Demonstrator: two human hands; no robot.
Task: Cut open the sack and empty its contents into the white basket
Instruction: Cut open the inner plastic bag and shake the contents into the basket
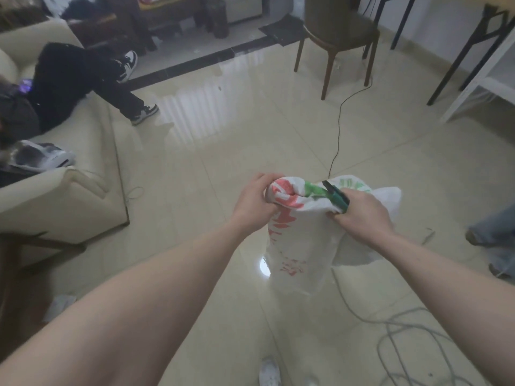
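Sack [295,246] upright on floor [223,168], gathered top bunched in left hand [252,203]; right hand [359,211], clenching cutter [335,195], alongside.

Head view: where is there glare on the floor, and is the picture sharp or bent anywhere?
Head view: window glare on the floor, a lamp spot beside the sack; soft focus overall; wide-angle bending at the edges, forearms stretched.

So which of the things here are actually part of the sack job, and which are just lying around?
Part of the job:
- white woven sack with red and green print
- green-handled cutter
- left hand
- right hand

Lying about:
- brown wooden chair
- thin black cable
- grey tangled cords
- cream sofa
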